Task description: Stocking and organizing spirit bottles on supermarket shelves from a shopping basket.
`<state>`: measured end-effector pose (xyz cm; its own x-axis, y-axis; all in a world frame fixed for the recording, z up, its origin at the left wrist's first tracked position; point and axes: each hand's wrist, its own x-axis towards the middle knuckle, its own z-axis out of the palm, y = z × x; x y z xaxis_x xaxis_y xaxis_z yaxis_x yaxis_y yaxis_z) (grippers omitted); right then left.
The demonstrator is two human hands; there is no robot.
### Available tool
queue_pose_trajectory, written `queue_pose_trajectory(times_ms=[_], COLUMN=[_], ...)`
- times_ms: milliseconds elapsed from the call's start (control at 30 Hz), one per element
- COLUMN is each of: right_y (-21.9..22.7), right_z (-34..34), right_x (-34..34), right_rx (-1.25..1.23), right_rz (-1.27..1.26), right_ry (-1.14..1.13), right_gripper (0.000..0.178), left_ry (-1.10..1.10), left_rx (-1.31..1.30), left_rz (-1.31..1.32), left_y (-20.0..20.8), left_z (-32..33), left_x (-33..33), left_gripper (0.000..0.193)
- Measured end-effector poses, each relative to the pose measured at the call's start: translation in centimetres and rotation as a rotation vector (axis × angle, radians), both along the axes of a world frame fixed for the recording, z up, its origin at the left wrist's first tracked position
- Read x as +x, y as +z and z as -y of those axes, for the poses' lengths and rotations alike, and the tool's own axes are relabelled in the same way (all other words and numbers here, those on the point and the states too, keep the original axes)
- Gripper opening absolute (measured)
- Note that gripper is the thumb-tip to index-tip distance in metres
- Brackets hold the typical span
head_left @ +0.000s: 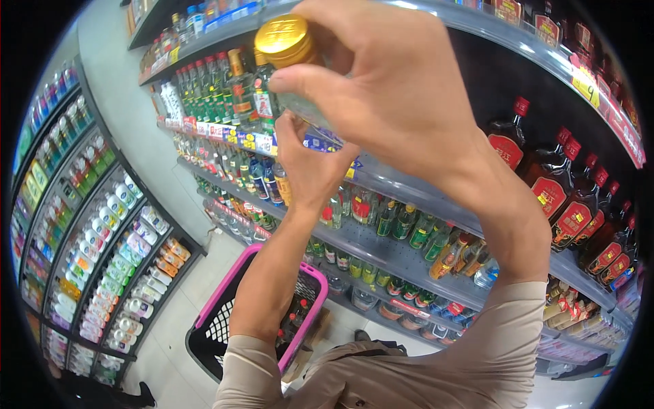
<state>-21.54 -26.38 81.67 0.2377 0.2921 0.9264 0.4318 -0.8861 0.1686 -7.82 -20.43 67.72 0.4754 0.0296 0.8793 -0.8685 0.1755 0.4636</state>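
Note:
High in front of me is a clear glass bottle (300, 102) with a shiny gold cap (283, 37), tilted toward me. My right hand (402, 75) is closed around its upper part, the thumb lying just below the cap. From underneath, my left hand (310, 163) grips the bottle's lower end between thumb and fingers. Much of the bottle's body is covered by the two hands. Just beyond it, green-labelled clear bottles (263, 95) and a gold-necked bottle (240, 88) stand upright on the shelf.
A black basket with a pink rim (313, 273) is below my left forearm, with dark red-capped bottles (293, 320) inside. Liquor shelves (381, 245) curve across the front and right, holding large dark bottles (507, 140). Leftward stands a toiletries rack (102, 225); a dark shoe (146, 395) shows at lower left.

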Motion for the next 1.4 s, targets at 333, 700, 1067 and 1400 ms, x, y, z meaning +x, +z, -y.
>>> queue_pose_trajectory(times_ms=[333, 700, 1067, 1400], right_y=[0.0, -1.6, -2.0, -1.8], right_z=[5.0, 8.0, 9.9, 10.4], right_x=[5.1, 8.6, 10.9, 11.7], right_rx=[0.051, 0.148, 0.249, 0.374], right_rz=[-0.110, -0.202, -0.257, -0.365], right_ry=[-0.105, -0.122, -0.159, -0.141], right_gripper=[0.029, 0.033, 0.033, 0.034], left_ry=[0.049, 0.014, 0.060, 0.259], left_rx=[0.052, 0.157, 0.295, 0.398], left_rz=[-0.129, -0.247, -0.362, -0.356], left_y=[-0.9, -2.9, -1.9, -1.9], left_z=[5.0, 6.2, 5.7, 5.9], left_x=[2.5, 4.8, 4.2, 4.5], left_gripper=[0.082, 0.090, 0.080, 0.081])
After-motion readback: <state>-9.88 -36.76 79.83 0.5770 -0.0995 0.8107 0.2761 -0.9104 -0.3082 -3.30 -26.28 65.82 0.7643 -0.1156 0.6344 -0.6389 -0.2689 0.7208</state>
